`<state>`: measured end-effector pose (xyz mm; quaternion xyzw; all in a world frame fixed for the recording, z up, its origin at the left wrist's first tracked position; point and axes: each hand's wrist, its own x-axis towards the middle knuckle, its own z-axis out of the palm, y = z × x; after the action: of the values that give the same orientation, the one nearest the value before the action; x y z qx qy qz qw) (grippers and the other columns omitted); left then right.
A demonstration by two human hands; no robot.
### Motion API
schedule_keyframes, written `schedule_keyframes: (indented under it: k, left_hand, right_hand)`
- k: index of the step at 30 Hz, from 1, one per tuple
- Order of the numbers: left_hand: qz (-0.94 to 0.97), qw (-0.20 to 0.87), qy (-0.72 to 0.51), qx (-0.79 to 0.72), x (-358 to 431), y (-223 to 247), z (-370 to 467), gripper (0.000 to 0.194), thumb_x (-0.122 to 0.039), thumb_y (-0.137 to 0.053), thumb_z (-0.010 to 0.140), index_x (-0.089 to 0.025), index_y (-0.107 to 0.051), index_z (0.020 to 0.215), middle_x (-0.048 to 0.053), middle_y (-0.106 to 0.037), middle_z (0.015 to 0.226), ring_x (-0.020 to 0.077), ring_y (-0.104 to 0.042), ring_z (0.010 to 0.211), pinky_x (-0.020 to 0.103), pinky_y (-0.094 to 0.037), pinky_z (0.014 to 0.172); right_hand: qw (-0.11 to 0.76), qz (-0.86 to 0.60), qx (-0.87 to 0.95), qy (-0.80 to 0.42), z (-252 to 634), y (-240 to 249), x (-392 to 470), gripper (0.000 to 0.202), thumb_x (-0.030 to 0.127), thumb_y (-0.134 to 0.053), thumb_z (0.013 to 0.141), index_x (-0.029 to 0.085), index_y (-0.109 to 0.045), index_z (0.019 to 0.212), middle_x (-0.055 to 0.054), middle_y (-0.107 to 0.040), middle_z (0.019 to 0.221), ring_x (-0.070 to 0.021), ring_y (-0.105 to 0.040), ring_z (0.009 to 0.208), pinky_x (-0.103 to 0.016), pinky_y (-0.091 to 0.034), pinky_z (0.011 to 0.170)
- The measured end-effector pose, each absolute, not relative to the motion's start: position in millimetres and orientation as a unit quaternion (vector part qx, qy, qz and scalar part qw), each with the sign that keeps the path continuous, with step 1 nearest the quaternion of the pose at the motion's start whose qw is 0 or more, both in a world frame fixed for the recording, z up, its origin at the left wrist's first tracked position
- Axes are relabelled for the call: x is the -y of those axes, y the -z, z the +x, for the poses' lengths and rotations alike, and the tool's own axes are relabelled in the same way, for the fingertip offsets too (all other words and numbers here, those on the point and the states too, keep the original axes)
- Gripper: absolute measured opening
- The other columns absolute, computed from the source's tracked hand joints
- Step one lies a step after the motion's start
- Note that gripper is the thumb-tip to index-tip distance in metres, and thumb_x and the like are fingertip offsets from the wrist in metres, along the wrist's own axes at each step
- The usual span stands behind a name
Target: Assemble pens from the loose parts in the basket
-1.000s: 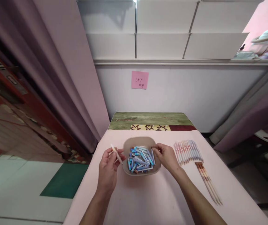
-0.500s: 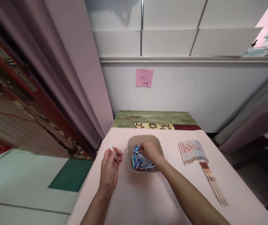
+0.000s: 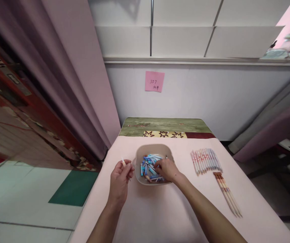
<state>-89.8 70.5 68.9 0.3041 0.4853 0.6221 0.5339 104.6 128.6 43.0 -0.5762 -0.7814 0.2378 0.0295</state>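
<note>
My left hand (image 3: 121, 175) is closed round a slim white pen piece (image 3: 123, 162), whose pale end points up above the thumb; a thin dark tip shows below the fingers. Just right of it stands a beige plastic box (image 3: 152, 146) holding a jumble of blue, light-blue and a few brown pen parts (image 3: 150, 168). Reaching into the box, my right hand (image 3: 167, 168) has its fingers pinched together among the parts. A small dark tip sticks up behind its knuckles. What the pinched fingers hold is hidden.
Right of the box lies a row of white printed pens (image 3: 206, 161). Several brown-topped pens (image 3: 228, 194) lie nearer me. A pink cloth (image 3: 150, 216) covers most of the table, and a pink note (image 3: 154, 81) is stuck on the wall behind.
My right hand has shifted toward the right side of the box, uncovering more pen parts, which lie differently. My left hand keeps its hold. The view has shifted slightly.
</note>
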Motion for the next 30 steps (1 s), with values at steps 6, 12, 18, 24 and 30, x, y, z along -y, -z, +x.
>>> schedule_keyframes:
  k: [6,12,18,24,30]
  left_hand:
    - [0.324,0.521,-0.617,-0.494,-71.3,-65.3,-86.5,0.025,-0.033,-0.073,0.07,-0.018,-0.058,0.084,-0.005,-0.054,0.061,0.0066,-0.044,0.051,0.02,-0.034,0.05]
    - [0.361,0.494,-0.606,-0.508,-68.3,-66.3,-89.7,0.023,-0.035,-0.072,0.073,-0.017,-0.06,0.083,-0.004,-0.054,0.059,0.0066,-0.043,0.051,0.018,-0.033,0.048]
    - [0.369,0.5,-0.578,-0.528,-72.0,-63.9,-77.2,0.027,-0.036,-0.076,0.068,-0.016,-0.066,0.083,-0.004,-0.056,0.057,0.008,-0.048,0.052,0.018,-0.037,0.05]
    - [0.353,0.549,-0.559,-0.512,-75.7,-61.7,-47.2,0.035,-0.038,-0.08,0.061,-0.015,-0.074,0.087,0.002,-0.068,0.073,0.0146,-0.06,0.065,0.025,-0.047,0.062]
    - [0.339,0.506,-0.607,-0.51,-73.9,-66.1,-65.3,0.029,-0.038,-0.078,0.065,-0.015,-0.068,0.082,-0.002,-0.064,0.066,0.0067,-0.047,0.051,0.019,-0.038,0.049]
  right_hand:
    - [0.015,-0.575,0.782,-0.241,73.0,-39.7,-121.6,0.021,0.037,-0.065,0.072,0.022,-0.077,0.081,-0.008,-0.075,0.084,-0.0243,-0.068,0.082,-0.027,-0.046,0.067]
    - [0.048,-0.586,0.771,-0.245,60.9,-42.8,-123.4,0.027,0.036,-0.06,0.077,0.013,-0.074,0.074,-0.019,-0.073,0.084,-0.0316,-0.068,0.084,-0.035,-0.048,0.071]
    - [0.192,-0.532,0.728,-0.387,95.9,-60.6,-121.4,0.032,0.04,-0.042,0.092,0.017,-0.064,0.091,-0.003,-0.071,0.072,-0.0134,-0.065,0.058,-0.021,-0.046,0.054]
    - [0.411,-0.36,0.552,-0.631,89.9,-53.0,-100.1,0.035,0.049,-0.069,0.074,0.017,-0.06,0.083,0.002,-0.064,0.066,-0.0109,-0.06,0.057,-0.022,-0.048,0.056]
    - [0.279,-0.508,0.703,-0.411,100.4,-48.7,-122.4,0.023,0.032,-0.052,0.089,0.017,-0.066,0.099,-0.002,-0.071,0.077,-0.0135,-0.065,0.068,-0.022,-0.049,0.062]
